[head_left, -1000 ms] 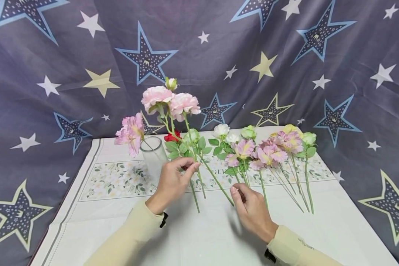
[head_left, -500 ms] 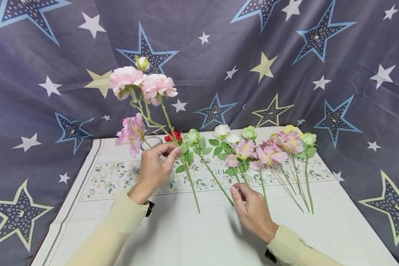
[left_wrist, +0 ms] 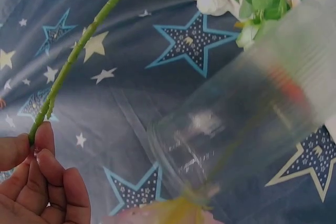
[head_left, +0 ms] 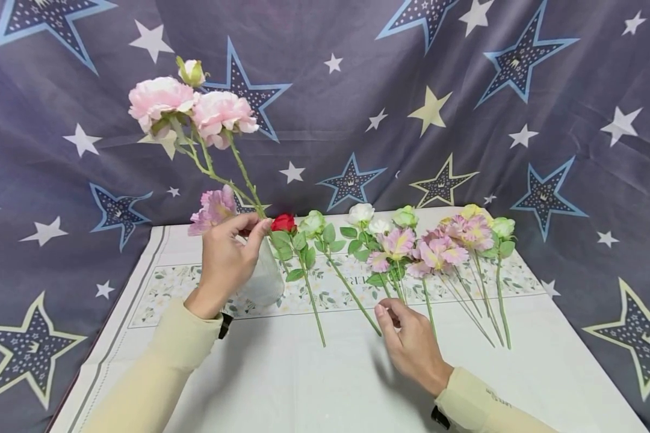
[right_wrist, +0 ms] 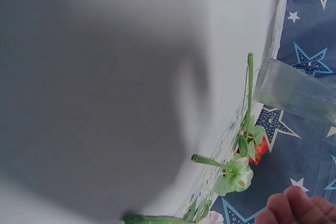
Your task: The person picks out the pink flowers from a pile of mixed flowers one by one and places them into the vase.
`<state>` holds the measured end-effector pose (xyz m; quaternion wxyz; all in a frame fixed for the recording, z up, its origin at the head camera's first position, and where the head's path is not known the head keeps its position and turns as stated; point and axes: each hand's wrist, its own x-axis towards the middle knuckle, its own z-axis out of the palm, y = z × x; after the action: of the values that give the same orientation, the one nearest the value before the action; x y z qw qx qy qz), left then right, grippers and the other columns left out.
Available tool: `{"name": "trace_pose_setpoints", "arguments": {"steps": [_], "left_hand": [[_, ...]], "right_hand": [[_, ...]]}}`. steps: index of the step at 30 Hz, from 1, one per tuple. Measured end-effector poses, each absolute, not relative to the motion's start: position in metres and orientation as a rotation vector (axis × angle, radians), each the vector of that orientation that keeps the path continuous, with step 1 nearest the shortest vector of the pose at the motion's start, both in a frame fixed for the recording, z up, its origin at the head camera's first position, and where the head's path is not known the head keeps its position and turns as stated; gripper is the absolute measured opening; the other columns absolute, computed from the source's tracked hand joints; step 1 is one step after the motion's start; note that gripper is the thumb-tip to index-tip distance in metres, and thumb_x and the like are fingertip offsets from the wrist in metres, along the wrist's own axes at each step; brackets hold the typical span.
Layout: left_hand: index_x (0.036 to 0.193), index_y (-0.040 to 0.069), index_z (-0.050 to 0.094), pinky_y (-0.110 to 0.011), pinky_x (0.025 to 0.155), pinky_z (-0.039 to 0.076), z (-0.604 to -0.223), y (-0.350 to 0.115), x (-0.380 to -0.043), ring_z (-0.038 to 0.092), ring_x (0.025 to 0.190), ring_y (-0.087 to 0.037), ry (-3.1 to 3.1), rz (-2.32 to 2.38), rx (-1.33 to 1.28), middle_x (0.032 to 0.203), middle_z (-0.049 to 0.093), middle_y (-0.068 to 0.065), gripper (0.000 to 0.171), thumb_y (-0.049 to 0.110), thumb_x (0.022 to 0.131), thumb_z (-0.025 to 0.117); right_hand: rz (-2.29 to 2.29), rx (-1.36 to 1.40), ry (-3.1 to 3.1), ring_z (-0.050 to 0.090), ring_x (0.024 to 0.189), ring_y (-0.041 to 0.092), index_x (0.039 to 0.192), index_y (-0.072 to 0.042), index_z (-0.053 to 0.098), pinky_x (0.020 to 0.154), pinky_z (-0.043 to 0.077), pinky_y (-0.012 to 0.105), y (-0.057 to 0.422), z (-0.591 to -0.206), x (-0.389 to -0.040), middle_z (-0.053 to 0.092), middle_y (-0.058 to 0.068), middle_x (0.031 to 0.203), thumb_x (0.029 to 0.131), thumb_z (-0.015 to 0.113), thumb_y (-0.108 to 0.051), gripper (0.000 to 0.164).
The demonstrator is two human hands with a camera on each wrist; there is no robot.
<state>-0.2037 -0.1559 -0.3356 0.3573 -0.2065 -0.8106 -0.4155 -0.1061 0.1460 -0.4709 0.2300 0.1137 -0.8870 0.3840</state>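
Pink peony spray point(head_left: 221, 117), two blooms and one bud, rises from our left hand point(head_left: 227, 261), thumb and fingers pinching its stem; the stem's lower end shows outside the clear glass vase point(head_left: 265, 281), which holds one mauve iris point(head_left: 213, 209) at its mouth; our right hand point(head_left: 410, 344), fingers loosely curled, is low over the white tablecloth point(head_left: 325, 391); a floral strip point(head_left: 176, 291) crosses that cloth before a dark starry backdrop point(head_left: 309, 114); we count one red rose point(head_left: 284, 223), two white roses point(head_left: 361, 213), three green roses point(head_left: 313, 222) and one yellow bloom point(head_left: 472, 210); the overlapping table irises point(head_left: 436, 251) we cannot count surely.
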Motion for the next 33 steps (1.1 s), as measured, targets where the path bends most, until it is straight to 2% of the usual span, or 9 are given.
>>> {"name": "trace_pose_setpoints", "arguments": {"steps": [5, 11, 20, 29, 33], "left_hand": [[0.087, -0.005, 0.076, -0.017, 0.066, 0.045, -0.331, -0.164, -0.206, 0.063, 0.068, -0.02, -2.078, -1.034, -0.493, 0.076, 0.072, -0.014, 0.011, 0.005, 0.09, 0.079], [0.085, -0.003, 0.077, -0.011, 0.061, 0.041, -0.321, -0.173, -0.211, 0.061, 0.061, -0.018, -2.04, -0.963, -0.453, 0.072, 0.072, -0.012, 0.012, 0.008, 0.091, 0.078], [0.082, 0.001, 0.077, -0.015, 0.059, 0.035, -0.306, -0.181, -0.216, 0.05, 0.057, -0.012, -1.989, -0.925, -0.443, 0.067, 0.067, -0.01, 0.016, 0.012, 0.094, 0.076], [0.087, 0.0, 0.079, -0.014, 0.063, 0.04, -0.294, -0.186, -0.221, 0.055, 0.063, -0.003, -1.973, -0.939, -0.377, 0.074, 0.072, -0.015, 0.013, 0.011, 0.093, 0.076], [0.086, 0.0, 0.078, -0.015, 0.063, 0.04, -0.291, -0.187, -0.222, 0.055, 0.063, -0.008, -1.971, -0.927, -0.369, 0.074, 0.071, -0.015, 0.015, 0.013, 0.094, 0.075]], "right_hand": [[1.058, 0.307, -2.449, 0.066, 0.075, 0.005, 0.11, -0.014, 0.072, 0.068, 0.057, 0.03, 0.146, -0.471, -0.106, 0.07, -0.008, 0.083, 0.106, 0.058, -0.026, 0.02], [1.049, 0.314, -2.449, 0.066, 0.075, 0.005, 0.109, -0.015, 0.072, 0.068, 0.057, 0.03, 0.146, -0.47, -0.107, 0.07, -0.008, 0.082, 0.106, 0.058, -0.026, 0.018], [1.048, 0.318, -2.459, 0.065, 0.074, 0.005, 0.11, -0.015, 0.072, 0.067, 0.056, 0.029, 0.146, -0.469, -0.108, 0.069, -0.01, 0.082, 0.106, 0.057, -0.026, 0.019], [1.055, 0.316, -2.471, 0.066, 0.076, 0.005, 0.112, -0.015, 0.071, 0.068, 0.057, 0.03, 0.148, -0.47, -0.109, 0.069, -0.01, 0.083, 0.107, 0.056, -0.028, 0.02], [1.046, 0.315, -2.473, 0.066, 0.076, 0.004, 0.111, -0.016, 0.071, 0.067, 0.057, 0.03, 0.148, -0.47, -0.109, 0.069, -0.011, 0.083, 0.107, 0.056, -0.028, 0.02]]}}
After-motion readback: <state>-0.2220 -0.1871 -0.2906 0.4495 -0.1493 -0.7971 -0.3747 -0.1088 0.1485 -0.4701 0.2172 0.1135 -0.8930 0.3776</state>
